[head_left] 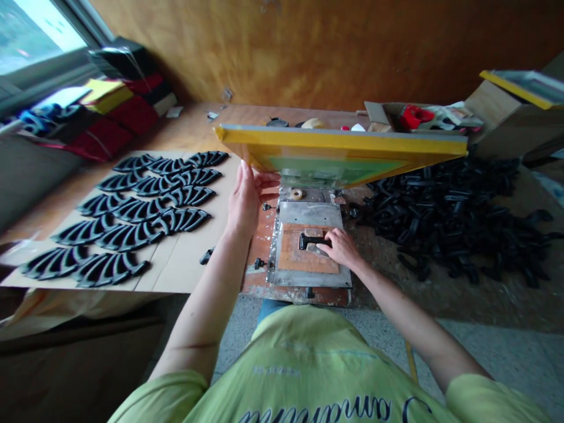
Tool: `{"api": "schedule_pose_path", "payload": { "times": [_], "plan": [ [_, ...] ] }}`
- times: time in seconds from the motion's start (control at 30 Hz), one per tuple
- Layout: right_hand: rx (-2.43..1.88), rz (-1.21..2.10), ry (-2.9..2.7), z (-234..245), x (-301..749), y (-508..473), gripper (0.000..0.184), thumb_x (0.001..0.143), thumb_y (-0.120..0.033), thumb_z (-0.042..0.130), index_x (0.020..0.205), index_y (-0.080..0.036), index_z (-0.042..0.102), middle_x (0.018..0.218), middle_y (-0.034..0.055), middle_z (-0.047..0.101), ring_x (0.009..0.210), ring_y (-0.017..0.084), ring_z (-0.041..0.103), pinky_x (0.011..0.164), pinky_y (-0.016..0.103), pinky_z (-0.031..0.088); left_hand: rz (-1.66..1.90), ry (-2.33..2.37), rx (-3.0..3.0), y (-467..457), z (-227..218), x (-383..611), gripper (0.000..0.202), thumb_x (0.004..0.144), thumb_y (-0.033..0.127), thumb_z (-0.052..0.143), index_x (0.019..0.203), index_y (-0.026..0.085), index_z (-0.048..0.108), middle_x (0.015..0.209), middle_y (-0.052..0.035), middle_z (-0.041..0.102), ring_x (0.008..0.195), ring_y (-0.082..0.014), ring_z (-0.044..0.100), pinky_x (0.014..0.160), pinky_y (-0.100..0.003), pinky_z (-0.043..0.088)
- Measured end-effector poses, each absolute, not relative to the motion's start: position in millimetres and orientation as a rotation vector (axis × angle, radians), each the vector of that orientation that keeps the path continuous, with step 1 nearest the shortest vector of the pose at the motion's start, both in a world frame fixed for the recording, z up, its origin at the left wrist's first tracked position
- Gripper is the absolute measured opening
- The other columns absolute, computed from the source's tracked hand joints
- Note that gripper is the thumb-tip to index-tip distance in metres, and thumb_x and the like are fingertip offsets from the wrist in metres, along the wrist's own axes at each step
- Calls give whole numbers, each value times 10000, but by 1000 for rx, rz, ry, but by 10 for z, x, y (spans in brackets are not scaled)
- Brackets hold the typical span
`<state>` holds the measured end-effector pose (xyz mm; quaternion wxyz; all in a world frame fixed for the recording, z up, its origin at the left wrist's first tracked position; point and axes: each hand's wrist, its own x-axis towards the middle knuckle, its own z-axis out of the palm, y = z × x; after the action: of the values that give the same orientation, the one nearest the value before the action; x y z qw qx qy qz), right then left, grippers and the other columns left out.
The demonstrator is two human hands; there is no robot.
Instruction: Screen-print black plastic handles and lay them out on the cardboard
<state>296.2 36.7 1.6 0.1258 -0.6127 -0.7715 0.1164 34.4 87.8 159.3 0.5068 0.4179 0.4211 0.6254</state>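
A yellow-edged printing screen point(343, 144) stands raised and tilted over a metal base plate point(308, 211). My left hand point(247, 197) is at the screen's left side, thumb on the outer edge and fingers reaching beneath it. Below, a brown board point(291, 258) lies on the metal plate. My right hand point(341, 247) pinches one end of a black plastic handle-shaped part point(314, 240), which lies across the middle of that board. A small roll of tape point(297, 193) sits behind the plate.
Rows of black curved parts point(127, 235) lie on cardboard point(176, 258) at left. A heap of loose black parts point(458, 217) covers the right side. Black knobs point(259, 264) flank the plate. An open carton point(379, 114) and red bundles point(106, 126) stand behind.
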Motion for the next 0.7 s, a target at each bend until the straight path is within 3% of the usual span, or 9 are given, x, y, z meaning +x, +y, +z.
{"api": "schedule_pose_path", "payload": {
  "times": [0.13, 0.2, 0.27, 0.33, 0.47, 0.57, 0.7],
  "plan": [
    [-1986, 418, -2265, 58, 2661, 287, 170, 956, -317, 545, 983, -168, 622, 980, 127, 682, 950, 231, 615, 789, 306, 441, 1435, 1090, 895, 539, 1279, 482, 515, 898, 658, 461, 1134, 213, 566, 876, -62, 713, 749, -162, 690, 597, -246, 537],
    [-2006, 477, -2156, 134, 2538, 222, 174, 979, -315, 501, 1014, -172, 594, 938, 108, 685, 887, 223, 619, 749, 303, 439, 1068, 1144, 812, 187, 962, 609, 582, 827, 697, 545, 1058, 168, 613, 843, -98, 720, 714, -190, 697, 550, -254, 531],
    [-1890, 425, -2090, 187, 2375, 94, 171, 985, -322, 491, 988, -182, 589, 924, 94, 675, 886, 222, 607, 763, 310, 446, 752, 1136, 708, -149, 669, 747, 607, 789, 694, 602, 1077, 161, 631, 915, -133, 734, 802, -237, 714, 572, -287, 551],
    [-1635, 363, -2145, 209, 2211, -55, 151, 976, -310, 510, 964, -188, 599, 942, 85, 664, 934, 223, 591, 818, 322, 455, 752, 1121, 605, -368, 474, 831, 558, 797, 670, 612, 1036, 166, 639, 927, -123, 736, 862, -241, 714, 630, -299, 566],
    [-1275, 415, -2336, 211, 2333, -169, 133, 952, -293, 569, 1030, -210, 637, 1019, 59, 666, 1012, 200, 582, 916, 319, 455, 928, 1241, 500, -395, 309, 560, 459, 762, 573, 687, 922, 147, 623, 856, -91, 729, 780, -212, 717, 630, -284, 559],
    [-1757, 362, -2266, 190, 3066, -105, 155, 945, -228, 550, 1053, -217, 660, 1075, 77, 671, 1028, 207, 598, 895, 319, 467, 1092, 1473, 556, -307, 127, -58, 405, 790, 542, 637, 913, 159, 592, 891, -82, 733, 725, -184, 710, 623, -274, 553],
    [-2720, 300, -1908, -26, 4348, -119, 374, 903, -180, 528, 1270, -203, 596, 1120, 167, 669, 1000, 275, 645, 791, 362, 488, 1139, 1919, 562, -400, -245, -945, 303, 862, 480, 466, 860, 183, 523, 696, -33, 678, 538, -145, 625, 523, -249, 506]
  ]
}}
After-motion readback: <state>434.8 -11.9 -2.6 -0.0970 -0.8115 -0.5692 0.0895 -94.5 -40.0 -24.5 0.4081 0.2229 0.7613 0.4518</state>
